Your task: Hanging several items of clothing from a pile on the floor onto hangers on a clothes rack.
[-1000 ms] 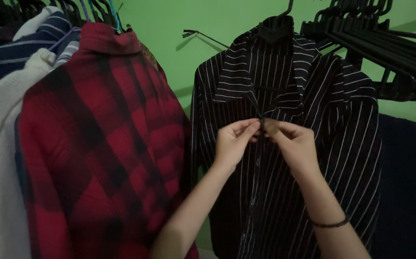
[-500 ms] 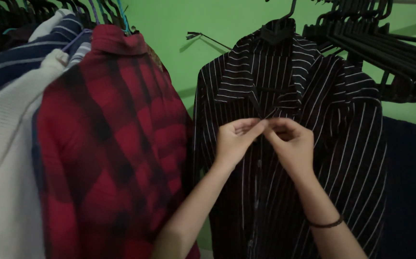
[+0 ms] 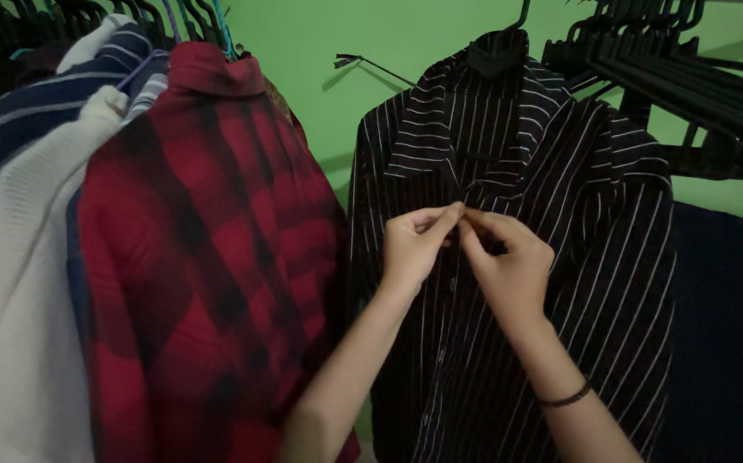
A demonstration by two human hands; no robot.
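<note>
A black shirt with thin white stripes (image 3: 577, 223) hangs on a black hanger (image 3: 517, 17) against the green wall. My left hand (image 3: 414, 249) and my right hand (image 3: 508, 261) meet at the shirt's front edge just below the collar. The fingertips of both pinch the fabric there, thumbs and forefingers touching. What lies between the fingertips is too small to make out. A dark band circles my right wrist (image 3: 564, 397).
A red and black plaid shirt (image 3: 208, 257) hangs just left of the striped one. Further left hang a cream knit (image 3: 11, 343) and a navy striped garment (image 3: 37, 94). Several empty black hangers (image 3: 688, 77) cluster at the upper right, above a dark cloth (image 3: 727, 326).
Both hands have stayed pinched on the shirt front, shifting slightly with small finger movements. The view has drifted a little, moving the plaid shirt to the right.
</note>
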